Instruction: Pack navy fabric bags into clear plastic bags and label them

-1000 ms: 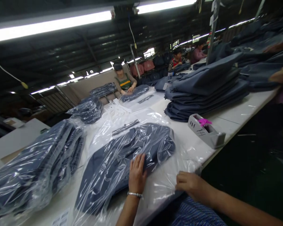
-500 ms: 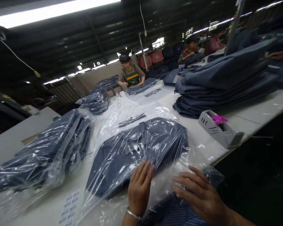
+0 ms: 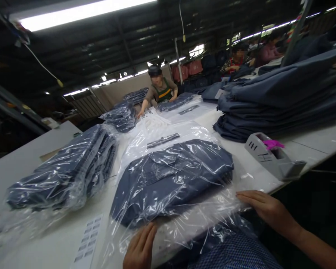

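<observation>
A folded dark blue garment inside a clear plastic bag [image 3: 170,179] lies on the white table [image 3: 28,160] right in front of me. My left hand [image 3: 140,248] lies flat on the bag's loose open end near the table's front edge, fingers stretched out. My right hand [image 3: 264,207] rests open on the right corner of the same plastic flap, fingers pointing left. Neither hand grips anything.
A stack of bagged garments [image 3: 67,172] sits to the left, a sheet of small stickers [image 3: 86,239] at the front. A grey tape dispenser [image 3: 271,155] with pink tape stands right, folded blue garments [image 3: 282,104] behind it. A person [image 3: 159,87] works at the far end.
Both hands slid off the bagged garment toward me and apart, the left to the front edge, the right out to the bag's right corner. The bag's flap now lies flatter.
</observation>
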{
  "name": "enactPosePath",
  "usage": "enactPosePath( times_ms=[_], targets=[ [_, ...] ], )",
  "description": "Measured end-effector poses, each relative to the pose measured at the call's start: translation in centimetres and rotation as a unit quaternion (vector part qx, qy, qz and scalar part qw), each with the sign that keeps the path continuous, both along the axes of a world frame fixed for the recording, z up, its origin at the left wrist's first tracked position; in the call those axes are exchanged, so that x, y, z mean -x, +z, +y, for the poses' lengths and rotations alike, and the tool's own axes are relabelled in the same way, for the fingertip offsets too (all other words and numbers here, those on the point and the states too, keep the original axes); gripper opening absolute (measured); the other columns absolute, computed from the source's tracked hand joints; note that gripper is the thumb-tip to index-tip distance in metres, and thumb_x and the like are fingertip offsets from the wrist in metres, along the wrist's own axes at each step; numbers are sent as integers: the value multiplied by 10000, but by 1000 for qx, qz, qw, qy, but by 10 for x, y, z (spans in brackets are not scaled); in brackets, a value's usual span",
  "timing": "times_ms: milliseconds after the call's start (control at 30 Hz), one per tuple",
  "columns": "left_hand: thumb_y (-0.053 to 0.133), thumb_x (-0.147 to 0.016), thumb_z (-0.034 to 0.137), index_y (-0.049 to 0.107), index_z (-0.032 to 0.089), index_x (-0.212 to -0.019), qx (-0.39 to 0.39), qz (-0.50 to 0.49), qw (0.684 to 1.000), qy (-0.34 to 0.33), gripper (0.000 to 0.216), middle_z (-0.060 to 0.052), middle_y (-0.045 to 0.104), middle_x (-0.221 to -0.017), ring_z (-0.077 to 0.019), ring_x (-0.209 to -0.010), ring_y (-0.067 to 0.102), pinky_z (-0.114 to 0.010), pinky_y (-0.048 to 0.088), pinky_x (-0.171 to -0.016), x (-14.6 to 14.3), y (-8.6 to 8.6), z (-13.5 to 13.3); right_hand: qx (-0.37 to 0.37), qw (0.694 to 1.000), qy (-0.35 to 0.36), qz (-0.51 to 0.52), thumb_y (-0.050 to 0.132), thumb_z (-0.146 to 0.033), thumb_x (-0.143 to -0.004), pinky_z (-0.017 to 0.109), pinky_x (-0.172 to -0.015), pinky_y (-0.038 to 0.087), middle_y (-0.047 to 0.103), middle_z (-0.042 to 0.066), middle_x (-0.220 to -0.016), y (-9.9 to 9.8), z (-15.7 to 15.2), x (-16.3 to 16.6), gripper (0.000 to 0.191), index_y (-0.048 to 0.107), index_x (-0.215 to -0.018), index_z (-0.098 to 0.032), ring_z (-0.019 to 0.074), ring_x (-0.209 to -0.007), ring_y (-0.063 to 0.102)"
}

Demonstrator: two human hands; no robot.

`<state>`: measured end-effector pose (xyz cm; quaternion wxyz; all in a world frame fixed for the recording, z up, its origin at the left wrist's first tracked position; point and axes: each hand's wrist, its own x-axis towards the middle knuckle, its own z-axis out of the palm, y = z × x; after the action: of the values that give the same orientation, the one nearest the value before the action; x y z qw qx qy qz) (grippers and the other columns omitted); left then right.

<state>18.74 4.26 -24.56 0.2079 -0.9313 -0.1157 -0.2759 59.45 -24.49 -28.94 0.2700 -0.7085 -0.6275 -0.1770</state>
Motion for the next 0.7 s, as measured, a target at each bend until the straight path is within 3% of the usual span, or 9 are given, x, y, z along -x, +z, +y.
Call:
enactPosePath(
  times_ms=[133, 200, 367, 467, 567, 633, 700],
  targets=[
    [710, -819, 221, 517, 261, -1380, -37, -54, 993, 102, 595, -102, 589, -1369, -298, -1238, 549, -481, 368, -1097, -10, 23, -6, -37, 998, 10, 46, 463, -72, -913, 340, -983, 511, 669, 26, -1207, 17, -6, 2, 436, 613, -1270, -271, 187, -1101, 627],
    [712, -820, 270, 401, 257, -1460, -21, -56, 986, 155, 712, -142, 508, -1444, -352, -1300, 487, -564, 336, -1109, -13, 37, 3, -62, 995, 14, 80, 471, -87, -916, 328, -1023, 481, 651, 26, -1233, 31, -8, 1, 435, 597, -1285, -281, 183, -1120, 620],
    [595, -861, 65, 343, 280, -1486, -1, -46, 986, 157, 707, -56, 669, -1254, -216, -1067, 640, -347, 476, -990, 17, 58, 30, -138, 979, -111, 104, 505, -159, -924, 304, -1094, 417, 663, 5, -1208, 57, -30, -5, 354, 638, -1223, -295, 171, -1073, 645],
    [600, -843, 26, 392, 303, -1460, 2, -66, 987, 144, 708, -33, 686, -1225, -193, -1053, 644, -328, 460, -1014, 42, 61, 24, -127, 979, -143, 69, 500, -183, -932, 305, -1086, 426, 671, -3, -1205, 54, -44, -10, 366, 627, -1250, -311, 171, -1055, 654],
    [595, -849, 30, 394, 314, -1458, 26, -32, 991, 130, 701, -23, 669, -1261, -169, -1077, 637, -300, 431, -1047, 55, 51, 7, -85, 985, -147, 8, 509, -221, -936, 313, -1087, 427, 661, -4, -1226, 38, -49, -10, 430, 552, -1350, -332, 182, -1058, 651],
    [598, -862, 82, 369, 308, -1471, 36, -15, 987, 157, 689, -44, 612, -1348, -185, -1128, 619, -322, 418, -1069, 56, 42, -2, -53, 984, -170, 0, 534, -319, -929, 381, -1111, 406, 595, 42, -1330, 28, -45, -7, 514, 457, -1437, -301, 245, -1159, 600],
    [624, -862, 185, 345, 282, -1486, 41, -43, 974, 221, 690, -95, 501, -1461, -263, -1230, 559, -419, 406, -1094, 53, 35, -4, -25, 980, -198, 20, 561, -426, -902, 447, -1132, 371, 496, 100, -1430, 20, -36, -3, 660, 350, -1503, -254, 319, -1263, 513]
  ],
)
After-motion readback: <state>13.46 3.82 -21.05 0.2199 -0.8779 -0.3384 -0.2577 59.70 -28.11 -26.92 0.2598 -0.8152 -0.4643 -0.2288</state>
